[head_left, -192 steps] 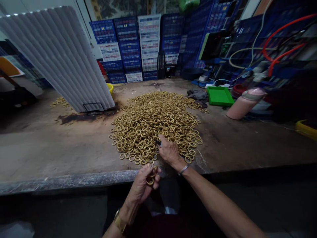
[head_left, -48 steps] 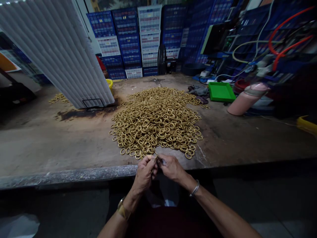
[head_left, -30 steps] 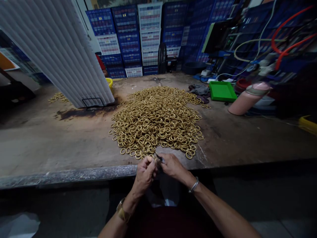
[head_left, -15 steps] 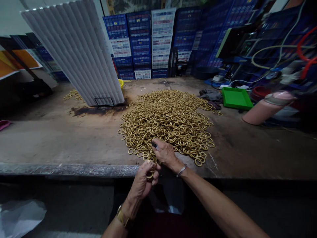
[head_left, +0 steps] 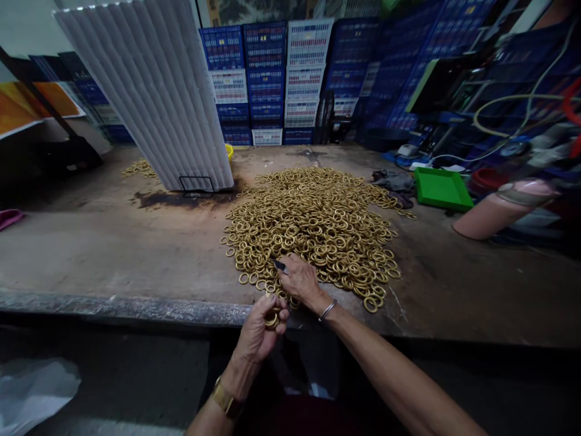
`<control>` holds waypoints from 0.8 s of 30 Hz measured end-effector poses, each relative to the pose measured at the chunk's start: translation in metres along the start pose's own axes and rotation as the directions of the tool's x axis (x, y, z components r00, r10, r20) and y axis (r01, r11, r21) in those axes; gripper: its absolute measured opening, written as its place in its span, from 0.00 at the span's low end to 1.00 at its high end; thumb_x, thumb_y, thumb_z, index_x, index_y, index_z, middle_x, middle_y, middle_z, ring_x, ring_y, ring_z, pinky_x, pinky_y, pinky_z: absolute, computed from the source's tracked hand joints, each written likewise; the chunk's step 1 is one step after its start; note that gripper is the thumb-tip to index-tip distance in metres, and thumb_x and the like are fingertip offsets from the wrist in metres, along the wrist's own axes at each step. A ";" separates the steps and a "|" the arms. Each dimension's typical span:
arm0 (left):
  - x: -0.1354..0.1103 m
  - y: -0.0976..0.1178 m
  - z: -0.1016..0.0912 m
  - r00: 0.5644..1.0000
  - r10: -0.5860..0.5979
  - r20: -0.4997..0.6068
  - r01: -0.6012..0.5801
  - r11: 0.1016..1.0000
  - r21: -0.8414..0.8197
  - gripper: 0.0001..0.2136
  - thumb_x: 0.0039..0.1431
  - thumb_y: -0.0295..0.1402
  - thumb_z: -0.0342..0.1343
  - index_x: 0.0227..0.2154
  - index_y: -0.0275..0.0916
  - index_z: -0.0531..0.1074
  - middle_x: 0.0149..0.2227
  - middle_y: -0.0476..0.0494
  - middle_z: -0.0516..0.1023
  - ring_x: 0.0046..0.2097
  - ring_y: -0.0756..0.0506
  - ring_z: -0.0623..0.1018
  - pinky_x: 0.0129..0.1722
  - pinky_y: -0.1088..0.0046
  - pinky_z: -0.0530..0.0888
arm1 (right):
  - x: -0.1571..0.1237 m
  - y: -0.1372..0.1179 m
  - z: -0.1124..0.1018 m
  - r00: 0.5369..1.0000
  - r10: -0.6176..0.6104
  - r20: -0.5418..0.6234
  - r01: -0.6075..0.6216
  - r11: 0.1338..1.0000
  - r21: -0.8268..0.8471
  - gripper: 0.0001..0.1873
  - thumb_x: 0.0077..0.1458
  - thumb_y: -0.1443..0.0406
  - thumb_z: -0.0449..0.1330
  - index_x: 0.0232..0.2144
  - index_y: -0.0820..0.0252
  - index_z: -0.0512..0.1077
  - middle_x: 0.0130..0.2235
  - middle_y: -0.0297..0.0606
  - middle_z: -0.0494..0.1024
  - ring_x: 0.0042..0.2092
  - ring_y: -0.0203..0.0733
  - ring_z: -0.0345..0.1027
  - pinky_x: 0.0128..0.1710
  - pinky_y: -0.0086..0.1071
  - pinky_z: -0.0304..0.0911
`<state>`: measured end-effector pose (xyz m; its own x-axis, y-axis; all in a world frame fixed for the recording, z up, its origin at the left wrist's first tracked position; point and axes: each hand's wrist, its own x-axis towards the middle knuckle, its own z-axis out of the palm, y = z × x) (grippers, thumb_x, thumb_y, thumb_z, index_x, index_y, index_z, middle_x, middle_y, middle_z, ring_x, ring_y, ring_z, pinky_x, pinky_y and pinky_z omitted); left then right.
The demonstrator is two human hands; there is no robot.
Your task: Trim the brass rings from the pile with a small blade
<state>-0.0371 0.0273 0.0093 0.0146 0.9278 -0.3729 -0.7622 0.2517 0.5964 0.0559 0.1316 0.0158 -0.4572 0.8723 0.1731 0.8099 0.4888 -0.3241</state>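
Note:
A heap of gold-coloured metal rings is spread across the worktable. Just over the table's front edge, my left hand is closed around a few of these rings, palm turned up. My right hand rests at the near edge of the heap with its fingers bent together. From those fingers juts a small dark pointed tool, its tip toward the upper left; its exact kind is unclear. The right fingertips are partly hidden, close above the rings and near my left fingers.
A tall white corrugated panel stands in a black wire holder at the back left. Stacked blue and white crates line the back. To the right are a green tray, a dark cloth and a pink cylinder.
The view has shifted slightly. My left hand has moved slightly down, its fingers closing more over the rings. My right hand stays at the heap's near edge, with the dark tool tilted more.

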 end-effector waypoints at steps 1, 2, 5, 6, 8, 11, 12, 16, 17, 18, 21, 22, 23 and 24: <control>0.002 0.000 0.001 0.999 0.030 -0.013 -0.029 0.998 0.057 0.12 0.45 0.38 0.59 0.24 0.35 0.64 0.26 0.50 0.67 0.23 0.56 0.66 0.16 0.84 0.57 | -0.001 0.004 0.000 0.999 -0.009 -0.032 0.010 0.999 0.044 0.09 0.53 0.65 0.49 0.33 0.56 0.69 0.34 0.37 0.70 0.34 0.36 0.64 0.30 0.26 0.53; 0.003 0.000 0.003 0.997 0.071 -0.029 -0.067 0.990 0.125 0.13 0.45 0.39 0.59 0.25 0.36 0.64 0.25 0.51 0.66 0.22 0.56 0.65 0.15 0.84 0.57 | -0.003 0.008 -0.001 0.998 -0.009 -0.059 0.015 0.995 0.096 0.09 0.53 0.65 0.49 0.32 0.56 0.69 0.33 0.36 0.71 0.33 0.36 0.64 0.30 0.26 0.53; 0.010 -0.001 0.006 0.972 0.221 -0.081 -0.179 0.919 0.351 0.15 0.46 0.42 0.57 0.32 0.38 0.65 0.23 0.54 0.66 0.19 0.56 0.65 0.15 0.83 0.58 | -0.014 0.019 -0.004 0.997 0.025 -0.069 -0.003 0.955 0.296 0.08 0.53 0.64 0.49 0.30 0.58 0.68 0.26 0.33 0.70 0.27 0.33 0.60 0.28 0.25 0.52; 0.012 -0.001 0.007 0.961 0.261 -0.088 -0.203 0.885 0.419 0.16 0.46 0.43 0.56 0.35 0.39 0.64 0.22 0.54 0.66 0.19 0.56 0.65 0.14 0.83 0.59 | -0.020 0.021 -0.006 0.999 0.027 -0.044 -0.009 0.928 0.373 0.09 0.53 0.63 0.49 0.30 0.58 0.68 0.25 0.32 0.68 0.25 0.32 0.58 0.27 0.24 0.52; 0.015 -0.002 0.008 0.951 0.302 -0.070 -0.222 0.821 0.527 0.19 0.47 0.42 0.56 0.41 0.39 0.64 0.21 0.55 0.66 0.18 0.55 0.65 0.14 0.83 0.60 | -0.033 0.024 -0.009 1.000 -0.006 0.022 -0.006 0.849 0.529 0.09 0.53 0.63 0.49 0.28 0.59 0.67 0.23 0.30 0.67 0.24 0.31 0.56 0.26 0.24 0.52; 0.017 -0.004 0.012 0.962 0.272 -0.007 -0.209 0.757 0.620 0.18 0.48 0.41 0.54 0.40 0.36 0.66 0.19 0.54 0.65 0.17 0.55 0.63 0.14 0.83 0.60 | -0.053 0.024 -0.010 0.994 -0.043 0.104 -0.043 0.711 0.702 0.09 0.52 0.62 0.51 0.25 0.60 0.65 0.22 0.29 0.65 0.25 0.31 0.56 0.26 0.23 0.53; 0.017 -0.005 0.013 0.968 0.252 0.009 -0.200 0.747 0.635 0.16 0.49 0.41 0.53 0.38 0.35 0.68 0.18 0.54 0.65 0.17 0.56 0.63 0.14 0.83 0.60 | -0.058 0.025 -0.010 0.990 -0.029 0.136 -0.082 0.666 0.741 0.09 0.51 0.62 0.51 0.24 0.60 0.65 0.22 0.29 0.64 0.25 0.30 0.56 0.25 0.23 0.53; 0.015 -0.009 0.021 0.975 0.224 0.011 -0.177 0.739 0.650 0.11 0.47 0.38 0.54 0.31 0.35 0.69 0.17 0.54 0.66 0.17 0.55 0.64 0.15 0.83 0.60 | -0.069 0.027 -0.006 0.964 0.093 0.251 -0.262 0.512 0.818 0.10 0.50 0.60 0.52 0.23 0.60 0.64 0.20 0.28 0.65 0.21 0.29 0.55 0.21 0.23 0.52; 0.014 -0.010 0.022 0.974 0.228 0.003 -0.175 0.736 0.654 0.10 0.46 0.37 0.55 0.30 0.35 0.69 0.17 0.54 0.66 0.17 0.55 0.64 0.15 0.82 0.60 | -0.070 0.028 -0.006 0.958 0.111 0.266 -0.286 0.487 0.825 0.11 0.50 0.59 0.52 0.23 0.60 0.64 0.19 0.28 0.65 0.20 0.28 0.54 0.20 0.23 0.52; 0.014 -0.010 0.024 0.972 0.233 -0.003 -0.173 0.732 0.659 0.10 0.46 0.37 0.55 0.29 0.35 0.69 0.17 0.54 0.67 0.17 0.55 0.64 0.15 0.82 0.60 | -0.070 0.029 -0.005 0.953 0.125 0.275 -0.301 0.469 0.831 0.11 0.50 0.59 0.52 0.22 0.60 0.63 0.18 0.27 0.64 0.19 0.28 0.53 0.19 0.22 0.51; 0.013 -0.011 0.027 0.970 0.242 -0.015 -0.168 0.717 0.676 0.10 0.45 0.37 0.56 0.28 0.36 0.68 0.17 0.54 0.67 0.16 0.55 0.64 0.15 0.82 0.59 | -0.070 0.031 -0.005 0.946 0.158 0.284 -0.325 0.439 0.838 0.12 0.49 0.58 0.53 0.21 0.60 0.63 0.16 0.26 0.62 0.17 0.27 0.50 0.16 0.22 0.48; 0.013 -0.012 0.027 0.971 0.238 -0.020 -0.162 0.715 0.680 0.10 0.45 0.37 0.56 0.27 0.36 0.68 0.17 0.54 0.67 0.16 0.55 0.64 0.15 0.82 0.60 | -0.070 0.031 -0.005 0.943 0.170 0.286 -0.332 0.428 0.841 0.12 0.48 0.58 0.53 0.21 0.60 0.63 0.16 0.26 0.62 0.17 0.27 0.49 0.16 0.22 0.47; 0.013 -0.012 0.026 0.974 0.227 -0.023 -0.151 0.715 0.682 0.10 0.45 0.38 0.56 0.27 0.36 0.68 0.17 0.54 0.67 0.16 0.55 0.64 0.15 0.82 0.60 | -0.070 0.031 -0.005 0.941 0.179 0.288 -0.338 0.412 0.846 0.13 0.48 0.57 0.54 0.21 0.60 0.62 0.15 0.25 0.61 0.16 0.27 0.49 0.16 0.22 0.47; 0.013 -0.012 0.025 0.977 0.210 -0.023 -0.138 0.717 0.683 0.10 0.46 0.38 0.55 0.27 0.36 0.68 0.17 0.54 0.67 0.16 0.55 0.64 0.15 0.82 0.59 | -0.071 0.031 -0.005 0.939 0.185 0.291 -0.342 0.390 0.855 0.13 0.48 0.57 0.54 0.21 0.60 0.62 0.15 0.25 0.61 0.16 0.26 0.48 0.15 0.22 0.47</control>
<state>-0.0115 0.0433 0.0157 -0.1606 0.9534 -0.2555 -0.1068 0.2406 0.9647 0.1157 0.0850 -0.0015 -0.3861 0.9070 -0.1680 0.1580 -0.1144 -0.9808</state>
